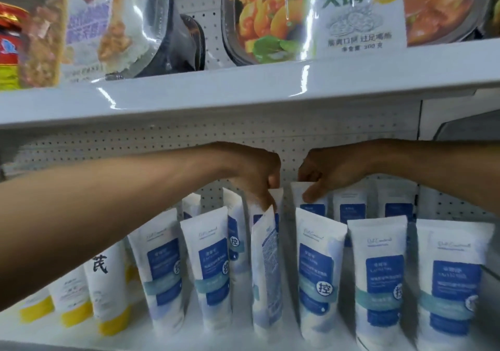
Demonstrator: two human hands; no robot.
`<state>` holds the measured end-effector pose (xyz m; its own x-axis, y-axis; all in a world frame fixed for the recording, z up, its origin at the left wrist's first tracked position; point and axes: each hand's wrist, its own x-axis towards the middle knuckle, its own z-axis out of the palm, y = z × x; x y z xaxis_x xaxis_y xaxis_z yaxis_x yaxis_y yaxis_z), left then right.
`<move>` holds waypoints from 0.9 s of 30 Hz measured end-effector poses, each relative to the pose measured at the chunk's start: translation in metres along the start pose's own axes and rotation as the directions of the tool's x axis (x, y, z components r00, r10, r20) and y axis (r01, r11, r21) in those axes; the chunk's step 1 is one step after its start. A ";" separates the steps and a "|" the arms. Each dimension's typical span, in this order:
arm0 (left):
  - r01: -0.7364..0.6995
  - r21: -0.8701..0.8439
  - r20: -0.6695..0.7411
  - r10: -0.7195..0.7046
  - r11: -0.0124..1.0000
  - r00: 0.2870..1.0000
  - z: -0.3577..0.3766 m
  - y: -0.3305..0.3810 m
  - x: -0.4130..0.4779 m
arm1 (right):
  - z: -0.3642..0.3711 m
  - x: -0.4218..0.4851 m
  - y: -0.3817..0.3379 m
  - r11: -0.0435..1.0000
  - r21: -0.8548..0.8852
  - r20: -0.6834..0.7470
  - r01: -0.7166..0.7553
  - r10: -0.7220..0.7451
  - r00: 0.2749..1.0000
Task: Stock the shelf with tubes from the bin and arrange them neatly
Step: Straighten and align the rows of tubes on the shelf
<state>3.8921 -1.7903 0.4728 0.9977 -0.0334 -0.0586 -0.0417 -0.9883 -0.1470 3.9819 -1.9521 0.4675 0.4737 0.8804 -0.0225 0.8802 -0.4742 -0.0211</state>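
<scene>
Head-camera view of a shop display. On the lower shelf point(238, 334), white tubes with blue labels point(378, 277) stand cap-down in rows, with yellow-capped tubes point(108, 296) at the far left. Boxed meals point(270, 18) fill the shelf above. The bin is not in view.

Both of the person's bare arms reach in to the middle of the rows. The left hand point(254, 175) has its fingers curled downward, pinching the crimped top of a middle tube point(277, 196). Blur makes it hard to tell this tube from the one in front of it. The right hand point(332, 172) grips the top of a back-row tube point(297, 192), with the thumb pressed on the tube's face and the fingers curled behind it.

The step in hand seems to be straightening. Just below the left fingers, one front-row turned tube point(266, 264) shows small print instead of its blue label and leans slightly.

To do this well, each tube should be lifted by its crimp rather than dragged, since its close neighbours would probably topple. It should be turned label-forward, set squarely on its cap, and lined up with the tube in front, with even gaps between columns. The upright tubes look easy to tip, so one hand should steady nearby tubes while the other moves.
</scene>
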 end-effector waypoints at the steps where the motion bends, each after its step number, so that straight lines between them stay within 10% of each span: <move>1: -0.015 -0.012 -0.013 0.015 1.000 1.000 0.001 -0.002 0.002 | 0.001 0.001 -0.002 1.000 -0.004 0.006 -0.001 0.001 1.000; 27: -0.128 -0.175 -0.134 0.105 0.976 0.985 0.018 -0.021 0.030 | 0.013 0.007 0.001 0.997 0.068 -0.019 0.026 -0.024 1.000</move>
<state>3.9224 -1.7681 0.4558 0.9858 -0.1568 0.0595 -0.1591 -0.9866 0.0370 3.9853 -1.9461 0.4540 0.4526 0.8917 -0.0026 0.8880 -0.4510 -0.0898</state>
